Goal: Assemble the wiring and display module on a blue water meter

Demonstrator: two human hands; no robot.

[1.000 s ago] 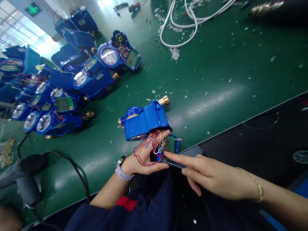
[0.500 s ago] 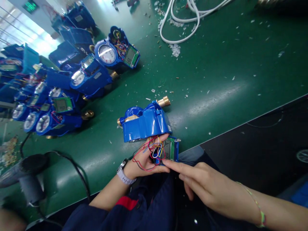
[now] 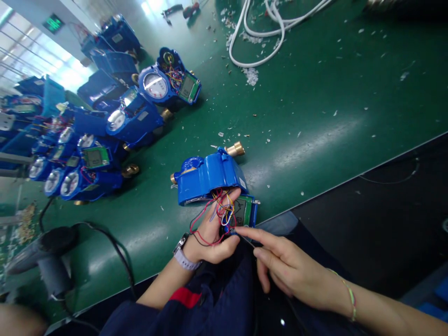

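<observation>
A blue water meter (image 3: pixel 210 177) with brass pipe ends lies on its side on the green table, at the edge near me. From its housing hang thin red, black, white and yellow wires (image 3: pixel 224 210), leading to a small display module (image 3: pixel 243 211) with a green circuit board and grey screen. My left hand (image 3: pixel 213 235) is closed around the module's lower end, with wires draped over the fingers. My right hand (image 3: pixel 287 261) points its index finger at the module's near corner. Between its index finger and thumb runs a thin grey rod-like piece, its kind unclear.
Several blue meters (image 3: pixel 89 184) with exposed displays and wires crowd the left side. A dark hot-air gun (image 3: pixel 52 252) and its cable lie at lower left. White cable (image 3: pixel 257 63), pliers (image 3: pixel 171 10) and scattered glue scraps lie toward the back. The table edge slopes across the right.
My right hand has shifted slightly left at the module's corner, and the thin rod now shows in it. The left thumb has moved down and left. The whole view has shifted a little.
</observation>
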